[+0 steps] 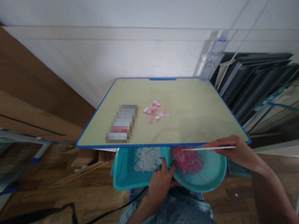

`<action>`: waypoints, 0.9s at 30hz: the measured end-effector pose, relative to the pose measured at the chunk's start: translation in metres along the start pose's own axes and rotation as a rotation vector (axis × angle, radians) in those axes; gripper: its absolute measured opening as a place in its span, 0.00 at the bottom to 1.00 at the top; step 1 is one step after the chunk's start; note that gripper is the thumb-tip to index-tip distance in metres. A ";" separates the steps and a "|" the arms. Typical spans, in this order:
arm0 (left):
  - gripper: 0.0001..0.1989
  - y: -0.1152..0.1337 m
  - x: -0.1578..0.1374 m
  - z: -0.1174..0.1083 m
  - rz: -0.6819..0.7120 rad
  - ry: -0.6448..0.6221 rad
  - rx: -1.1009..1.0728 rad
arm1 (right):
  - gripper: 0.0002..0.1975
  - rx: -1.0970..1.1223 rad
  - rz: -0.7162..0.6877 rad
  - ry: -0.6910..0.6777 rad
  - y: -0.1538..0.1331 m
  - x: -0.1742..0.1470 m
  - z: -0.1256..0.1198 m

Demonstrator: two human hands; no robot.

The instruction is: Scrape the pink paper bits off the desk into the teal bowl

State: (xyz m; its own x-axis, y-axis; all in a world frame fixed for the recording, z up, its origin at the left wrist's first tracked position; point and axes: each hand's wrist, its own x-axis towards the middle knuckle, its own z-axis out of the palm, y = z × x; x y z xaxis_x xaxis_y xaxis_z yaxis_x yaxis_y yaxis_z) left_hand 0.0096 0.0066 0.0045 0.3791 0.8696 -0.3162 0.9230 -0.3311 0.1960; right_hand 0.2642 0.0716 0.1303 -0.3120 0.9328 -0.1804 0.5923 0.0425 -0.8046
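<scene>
At the near right, a thin white stick (pixel 223 147) is being gripped by the right hand (pixel 238 155), fingers closed on it, its tip being aimed left over the pink pieces (pixel 187 160); whether contact is being made cannot be told. That low, level hold is presumably being used so that the tip can be guided finely. Just left, the rim of the round teal tray (pixel 213 168) is being grasped by the left hand (pixel 158 180), thumb above, other fingers tucked below, forefinger being laid along the seam with the teal basin (pixel 123 169): both vessels, it seems, are being steadied by one grip over the lap (pixel 184 205). The pink pieces are being held in the tray's left part, while white pieces (pixel 149 158) are being held in the basin, the two kinds apparently being separated by the walls. Both vessels are being overlapped by the near edge of the tabletop (pixel 193 102), probably to shorten the reach. Up there, mid-board, a small pink-and-white cluster (pixel 153 109) is being displayed, flanked on the left by an oblong item (pixel 122 123) too blurred to name. Beyond, a clear bottle (pixel 211 60) is being stood at the far right corner, and dark panels (pixel 252 81) are being leaned farther right.
</scene>
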 end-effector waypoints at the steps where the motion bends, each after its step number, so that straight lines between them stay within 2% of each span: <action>1: 0.28 0.000 0.000 0.000 0.000 0.001 -0.001 | 0.15 -0.007 -0.004 -0.016 -0.001 -0.001 -0.001; 4: 0.29 0.000 0.000 -0.001 -0.003 -0.010 0.003 | 0.14 -0.013 -0.010 0.002 -0.007 0.000 -0.008; 7: 0.30 0.001 0.000 -0.003 -0.017 -0.049 -0.001 | 0.15 -0.047 -0.038 0.086 -0.014 0.009 -0.015; 10: 0.30 0.002 0.000 -0.005 -0.021 -0.058 -0.016 | 0.18 -0.114 -0.056 0.214 -0.019 0.032 -0.017; 12: 0.30 0.003 0.000 -0.005 -0.018 -0.062 -0.027 | 0.18 -0.143 -0.086 0.246 -0.022 0.053 -0.013; 19: 0.31 0.002 0.000 -0.004 -0.029 -0.078 -0.067 | 0.16 -0.175 -0.270 0.169 -0.039 0.118 0.009; 25: 0.30 0.001 0.000 -0.002 -0.001 -0.070 -0.075 | 0.14 -0.235 -0.288 0.087 -0.048 0.122 -0.001; 27: 0.30 0.001 0.000 -0.002 0.009 -0.077 -0.083 | 0.14 -0.228 -0.296 0.111 -0.049 0.122 -0.003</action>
State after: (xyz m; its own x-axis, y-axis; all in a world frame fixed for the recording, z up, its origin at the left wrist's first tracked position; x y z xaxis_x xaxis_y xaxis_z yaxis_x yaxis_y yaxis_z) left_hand 0.0101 0.0073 0.0065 0.3938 0.8353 -0.3837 0.9123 -0.3042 0.2741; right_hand 0.1997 0.1842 0.1492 -0.4190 0.9009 0.1132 0.6429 0.3824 -0.6637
